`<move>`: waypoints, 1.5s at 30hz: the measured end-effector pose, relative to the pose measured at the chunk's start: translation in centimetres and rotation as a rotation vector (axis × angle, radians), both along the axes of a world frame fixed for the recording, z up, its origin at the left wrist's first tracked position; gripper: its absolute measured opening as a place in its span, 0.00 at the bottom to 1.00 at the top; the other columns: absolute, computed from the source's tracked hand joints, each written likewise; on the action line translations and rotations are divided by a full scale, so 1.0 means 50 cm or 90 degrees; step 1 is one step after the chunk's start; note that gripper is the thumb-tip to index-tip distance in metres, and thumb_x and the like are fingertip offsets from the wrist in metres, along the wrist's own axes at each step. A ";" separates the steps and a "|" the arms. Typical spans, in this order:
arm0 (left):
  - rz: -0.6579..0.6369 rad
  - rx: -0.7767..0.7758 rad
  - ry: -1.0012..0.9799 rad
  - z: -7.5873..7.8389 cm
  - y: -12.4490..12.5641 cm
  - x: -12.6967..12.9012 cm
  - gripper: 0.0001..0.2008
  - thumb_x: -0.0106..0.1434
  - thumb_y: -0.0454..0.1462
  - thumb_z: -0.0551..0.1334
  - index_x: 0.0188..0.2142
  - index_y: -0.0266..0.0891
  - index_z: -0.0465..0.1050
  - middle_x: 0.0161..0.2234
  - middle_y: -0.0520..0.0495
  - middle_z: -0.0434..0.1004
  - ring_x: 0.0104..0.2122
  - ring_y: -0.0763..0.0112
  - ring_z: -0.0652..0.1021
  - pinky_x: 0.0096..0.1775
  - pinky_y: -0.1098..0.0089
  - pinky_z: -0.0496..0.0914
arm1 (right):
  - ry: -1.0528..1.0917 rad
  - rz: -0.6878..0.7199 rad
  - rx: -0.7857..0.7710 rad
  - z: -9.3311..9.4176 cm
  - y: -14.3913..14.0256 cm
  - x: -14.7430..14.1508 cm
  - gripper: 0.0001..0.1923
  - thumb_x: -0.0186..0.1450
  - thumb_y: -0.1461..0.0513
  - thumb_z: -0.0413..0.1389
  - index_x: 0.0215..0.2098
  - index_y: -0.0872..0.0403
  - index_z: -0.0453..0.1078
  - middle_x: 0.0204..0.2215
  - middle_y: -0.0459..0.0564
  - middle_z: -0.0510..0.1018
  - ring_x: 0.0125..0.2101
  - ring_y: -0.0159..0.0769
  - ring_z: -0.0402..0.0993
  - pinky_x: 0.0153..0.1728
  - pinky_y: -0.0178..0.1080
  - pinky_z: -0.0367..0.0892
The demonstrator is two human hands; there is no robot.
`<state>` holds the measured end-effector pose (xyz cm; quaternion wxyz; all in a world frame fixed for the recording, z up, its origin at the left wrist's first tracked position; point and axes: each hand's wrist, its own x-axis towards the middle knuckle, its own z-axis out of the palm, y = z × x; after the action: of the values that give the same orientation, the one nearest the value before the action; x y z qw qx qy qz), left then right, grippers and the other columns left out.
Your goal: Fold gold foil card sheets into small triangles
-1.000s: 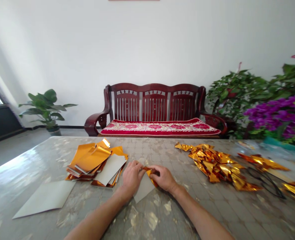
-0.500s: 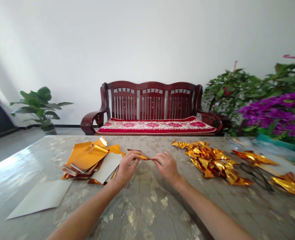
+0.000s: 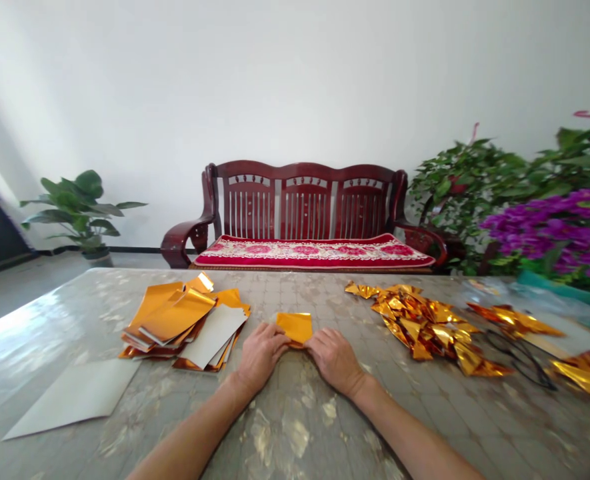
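A small folded sheet of gold foil paper (image 3: 295, 327) lies at the middle of the table, its gold face up. My left hand (image 3: 263, 350) pinches its near left corner, and my right hand (image 3: 332, 355) grips the near right corner. Both sets of fingers are closed, with the fingertips partly hidden. Left of my hands is a loose stack of gold foil paper (image 3: 175, 317), some sheets with the pale side up. To the right lies a heap of folded gold foil pieces (image 3: 419, 320).
One pale sheet (image 3: 75, 397) lies at the left of the table (image 3: 295, 427). Black-framed glasses (image 3: 522, 360) and more gold pieces (image 3: 582, 373) are at the right, near purple flowers (image 3: 559, 230). A wooden bench (image 3: 305, 207) stands beyond the far edge.
The foil paper, held up edge-on before, has come down nearer to me and now shows its gold face flat. Both hands have lowered with it, still at its two sides.
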<state>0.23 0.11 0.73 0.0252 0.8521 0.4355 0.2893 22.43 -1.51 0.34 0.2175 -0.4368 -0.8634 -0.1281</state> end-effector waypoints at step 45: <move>0.235 -0.247 -0.002 0.022 0.013 0.008 0.14 0.60 0.43 0.60 0.22 0.39 0.75 0.22 0.51 0.74 0.26 0.71 0.71 0.29 0.71 0.53 | 0.104 -0.166 -0.180 0.015 0.024 -0.014 0.10 0.66 0.61 0.55 0.26 0.52 0.71 0.28 0.46 0.77 0.33 0.35 0.69 0.33 0.35 0.56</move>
<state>0.65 0.75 1.83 0.1358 0.7368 0.6309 0.2015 21.72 -0.32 1.10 0.2049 -0.5800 -0.7884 0.0034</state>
